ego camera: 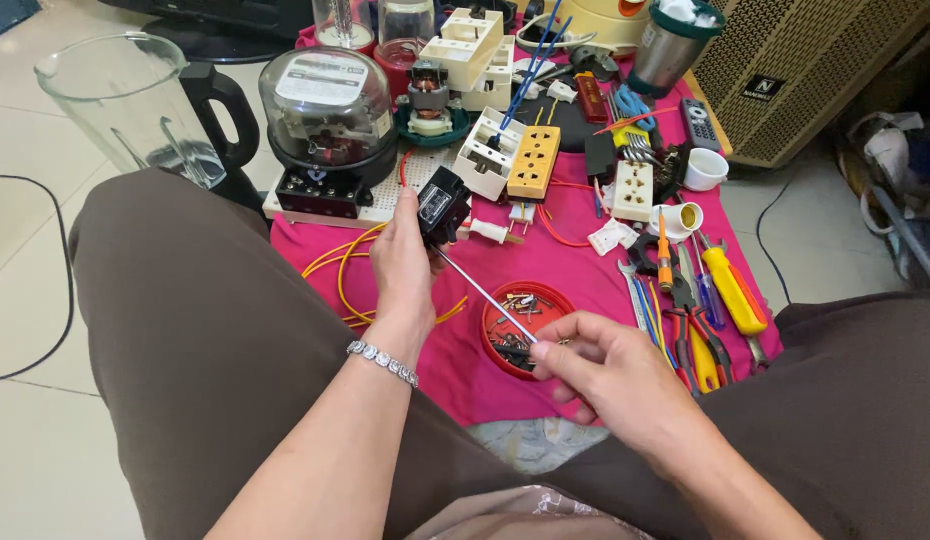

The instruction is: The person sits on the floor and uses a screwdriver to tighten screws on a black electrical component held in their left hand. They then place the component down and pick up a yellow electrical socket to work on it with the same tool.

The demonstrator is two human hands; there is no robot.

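Note:
My left hand (405,262) holds up a small black boxy electrical part (442,205) above a pink cloth (585,280). My right hand (595,368) grips the handle end of a thin screwdriver (485,293). Its metal shaft slants up and left, with the tip at the underside of the black part. A silver bracelet sits on my left wrist. Just under the shaft lies a round red lid (520,325) with several small screws and bits in it.
On the cloth lie a glass-domed electric meter (328,120), white and orange socket blocks (533,160), yellow wire (350,270), and screwdrivers and pliers (705,300) at the right. A clear blender jug (125,105) stands at far left, a beige speaker grille (805,70) at back right.

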